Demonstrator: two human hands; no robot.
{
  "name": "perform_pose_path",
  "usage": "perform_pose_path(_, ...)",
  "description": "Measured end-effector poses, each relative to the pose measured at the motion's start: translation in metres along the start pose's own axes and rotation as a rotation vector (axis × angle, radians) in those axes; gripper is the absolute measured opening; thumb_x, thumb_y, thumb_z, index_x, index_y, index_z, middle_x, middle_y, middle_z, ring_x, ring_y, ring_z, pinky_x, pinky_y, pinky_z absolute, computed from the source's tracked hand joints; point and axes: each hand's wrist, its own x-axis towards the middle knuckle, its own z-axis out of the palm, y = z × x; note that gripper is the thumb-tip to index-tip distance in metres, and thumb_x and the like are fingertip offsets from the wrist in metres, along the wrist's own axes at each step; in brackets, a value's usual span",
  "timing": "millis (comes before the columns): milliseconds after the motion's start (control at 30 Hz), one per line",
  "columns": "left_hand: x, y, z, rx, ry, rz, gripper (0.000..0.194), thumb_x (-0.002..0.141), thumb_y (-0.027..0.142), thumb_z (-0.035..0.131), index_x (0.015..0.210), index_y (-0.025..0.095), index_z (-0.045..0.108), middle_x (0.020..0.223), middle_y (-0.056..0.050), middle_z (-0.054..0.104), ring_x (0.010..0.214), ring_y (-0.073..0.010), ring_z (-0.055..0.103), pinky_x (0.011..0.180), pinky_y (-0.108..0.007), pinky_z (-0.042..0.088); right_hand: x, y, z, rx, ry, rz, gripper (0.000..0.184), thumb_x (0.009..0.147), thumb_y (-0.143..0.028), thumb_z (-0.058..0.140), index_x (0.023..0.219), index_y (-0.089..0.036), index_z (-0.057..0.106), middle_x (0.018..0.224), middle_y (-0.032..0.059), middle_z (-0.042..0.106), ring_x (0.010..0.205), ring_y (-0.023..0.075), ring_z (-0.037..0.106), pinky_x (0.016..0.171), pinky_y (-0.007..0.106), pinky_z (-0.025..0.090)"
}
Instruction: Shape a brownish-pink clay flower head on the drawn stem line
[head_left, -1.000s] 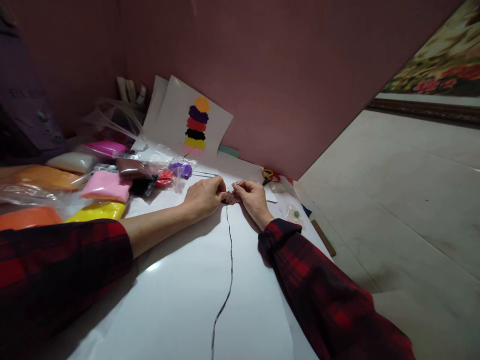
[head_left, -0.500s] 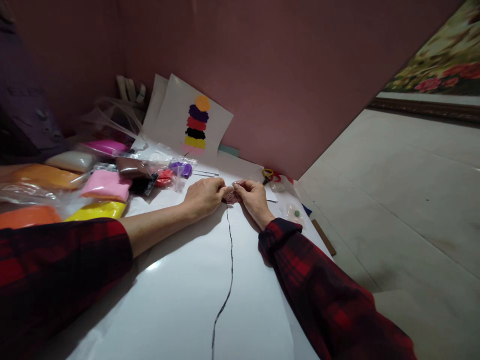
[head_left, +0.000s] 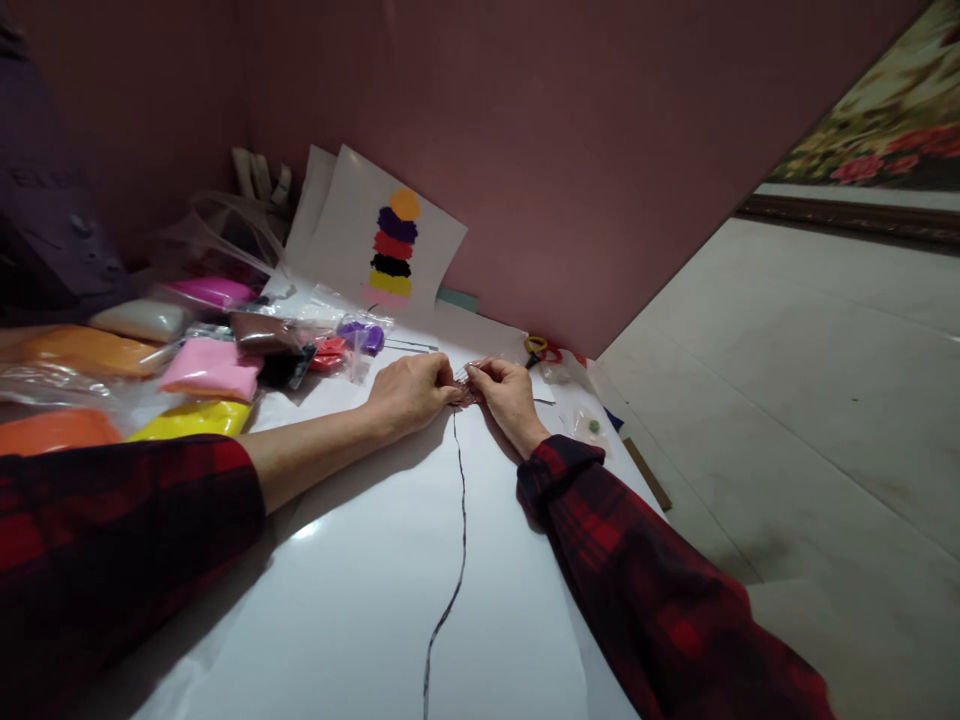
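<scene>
My left hand (head_left: 416, 392) and my right hand (head_left: 510, 398) meet over a white sheet (head_left: 360, 600), thumbs and fingers pinched. Between them they grip a small, crinkled, see-through plastic packet (head_left: 466, 392) with a brownish-pink tint. Fingers cover much of the packet, so its contents cannot be made out. From just below it a thin, dark, wavy line (head_left: 462, 520) runs down the sheet to the bottom of the view; whether drawn or a laid strand is unclear.
Bags of coloured clay-like material, among them a pink one (head_left: 212, 370) and a yellow one (head_left: 191, 422), lie at left. A sheet with stacked coloured patches (head_left: 442, 240) leans on the wall. Scissors (head_left: 541, 350) and a small bag with a green bit (head_left: 592, 427) lie at right.
The packet between my fingers has shifted slightly and looks paler and more creased. My left fingertips have moved a little; both arms keep their places.
</scene>
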Motion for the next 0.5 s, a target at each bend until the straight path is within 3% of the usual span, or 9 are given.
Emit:
perform_pose_path(167, 0.0008, -0.0009, 0.0013, 0.02, 0.006, 0.007, 0.015, 0.08, 0.037, 0.057, 0.077, 0.024, 0.063, 0.081, -0.002, 0.069, 0.08, -0.0205, 0.061, 0.06, -0.028, 0.035, 0.0003, 0.0006, 0.0001, -0.003, 0.002, 0.01, 0.023, 0.07, -0.04, 0.069, 0.067, -0.017, 0.066, 0.068, 0.0041, 0.067, 0.069, 0.0187, 0.062, 0.06, 0.03, 0.049)
perform_pose_path(500, -0.0013, 0.0006, -0.0005, 0.05, -0.007, 0.027, 0.021, 0.083, 0.042, 0.056, 0.079, 0.023, 0.064, 0.085, -0.003, 0.071, 0.08, -0.0204, 0.062, 0.061, -0.028, 0.036, -0.0012, -0.0039, -0.0011, -0.009, -0.025, 0.017, 0.023, 0.07, -0.04, 0.069, 0.067, -0.017, 0.067, 0.063, 0.0028, 0.065, 0.069, 0.0183, 0.06, 0.062, 0.03, 0.047)
